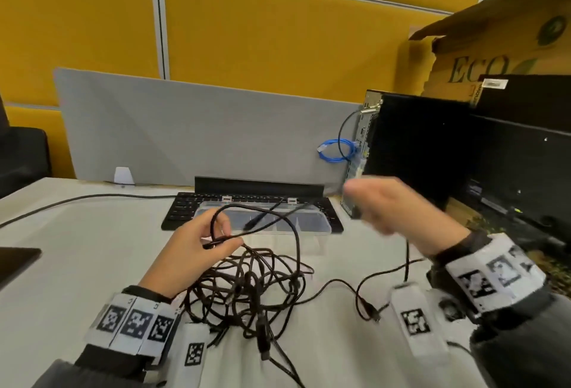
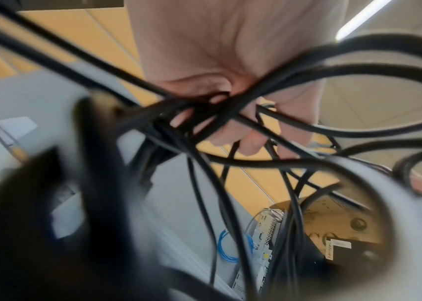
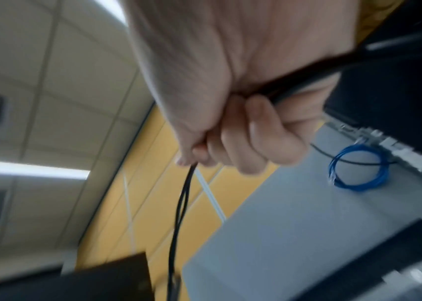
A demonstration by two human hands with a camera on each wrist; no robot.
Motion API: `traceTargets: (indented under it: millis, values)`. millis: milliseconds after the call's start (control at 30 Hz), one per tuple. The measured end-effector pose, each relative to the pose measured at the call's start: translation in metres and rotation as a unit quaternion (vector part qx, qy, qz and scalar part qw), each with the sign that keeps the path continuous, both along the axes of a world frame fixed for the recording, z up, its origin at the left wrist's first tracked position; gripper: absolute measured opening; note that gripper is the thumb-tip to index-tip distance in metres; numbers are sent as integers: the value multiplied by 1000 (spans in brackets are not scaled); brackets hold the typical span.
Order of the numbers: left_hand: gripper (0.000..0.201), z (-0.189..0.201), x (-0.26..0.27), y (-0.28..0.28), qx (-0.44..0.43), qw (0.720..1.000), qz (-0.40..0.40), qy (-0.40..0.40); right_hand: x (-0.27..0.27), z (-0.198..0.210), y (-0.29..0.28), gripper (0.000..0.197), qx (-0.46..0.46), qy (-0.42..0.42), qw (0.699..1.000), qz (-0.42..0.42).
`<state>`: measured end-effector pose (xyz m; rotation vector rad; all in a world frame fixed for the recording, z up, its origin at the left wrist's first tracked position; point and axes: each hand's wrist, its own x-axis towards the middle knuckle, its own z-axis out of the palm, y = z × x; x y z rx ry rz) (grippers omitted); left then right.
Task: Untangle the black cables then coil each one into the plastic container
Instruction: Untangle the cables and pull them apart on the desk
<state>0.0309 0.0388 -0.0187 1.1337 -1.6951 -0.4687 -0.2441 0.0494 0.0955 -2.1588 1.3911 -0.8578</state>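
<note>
A tangle of black cables [image 1: 247, 285] lies on the white table [image 1: 61, 264] in front of me. My left hand [image 1: 213, 239] pinches several strands at the top of the tangle [image 2: 205, 106], and a loop rises over the clear plastic container [image 1: 309, 227]. My right hand [image 1: 380, 208], blurred and raised to the right, is curled around one black cable [image 3: 295, 81] that hangs down below the fist [image 3: 179, 203]. A cable end with a plug [image 1: 372, 313] lies on the table under the right wrist.
The container rests on a black keyboard [image 1: 182, 211] before a grey divider [image 1: 200, 128]. A black computer case [image 1: 414, 140] with a blue cable coil [image 1: 336, 151], monitors and a cardboard box [image 1: 494, 56] crowd the right. A dark device [image 1: 15, 257] sits at the left edge.
</note>
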Motion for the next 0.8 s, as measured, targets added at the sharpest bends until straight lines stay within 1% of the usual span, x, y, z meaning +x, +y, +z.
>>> traceTargets:
  millis: [33,67,100,133,167,200,233,267,300,333,367,400,433,467,500,533,567,633,667,733,767,800]
  values:
    - [20,-1,4,-1,5,1000,1,4,-13,11,-8,35,-22,-129,990,-52]
    - [21,-1,8,-1,10,1000,0,13,-30,21,-16,35,-29,-304,947,-101]
    - [23,-2,12,-1,18,1000,-2,25,-45,32,-18,35,-42,-445,883,-142]
    - [27,-2,14,-1,27,999,-4,39,-61,37,-19,36,-69,-525,832,-166]
    - [31,-2,16,-1,36,998,-5,51,-73,39,-21,37,-99,-556,802,-194]
    - [34,-3,17,-1,41,997,-2,58,-83,35,-25,38,-114,-566,784,-226]
    - [34,-4,17,-2,43,997,5,59,-92,25,-33,37,-121,-551,784,-259]
    - [29,-5,16,-3,42,997,15,60,-97,13,-41,35,-131,-511,799,-288]
    - [22,-5,15,-4,40,997,23,68,-100,-1,-49,29,-166,-422,836,-308]
    - [15,-5,13,-4,39,995,24,83,-98,-13,-51,19,-186,-319,874,-317]
    - [11,-5,11,-2,39,994,16,99,-95,-25,-54,13,-183,-198,910,-316]
    - [10,-4,10,-1,37,993,6,108,-89,-35,-55,31,-157,-101,934,-304]
    - [11,-4,9,0,35,993,-3,111,-83,-47,-59,50,-134,0,948,-290]
    - [13,-3,8,1,33,993,-10,113,-69,-54,-54,63,-123,82,947,-286]
    - [14,-3,8,1,33,993,-15,116,-54,-59,-49,71,-127,127,944,-276]
    - [14,-3,8,1,34,992,-18,119,-36,-59,-41,74,-127,132,950,-253]
    - [14,-4,7,1,36,992,-20,120,-24,-60,-37,72,-128,125,961,-210]
    - [10,-3,6,2,40,991,-21,123,2,-57,-25,59,-93,106,984,-105]
    - [8,-3,5,3,40,991,-23,124,13,-55,-21,55,-64,108,991,-49]
    - [9,-3,4,3,42,991,-25,121,30,-53,-11,55,-17,115,991,66]
    - [10,-4,3,3,45,991,-25,123,36,-52,-8,50,-1,122,987,109]
    - [10,-4,3,3,47,990,-26,127,39,-52,-8,38,10,130,982,135]
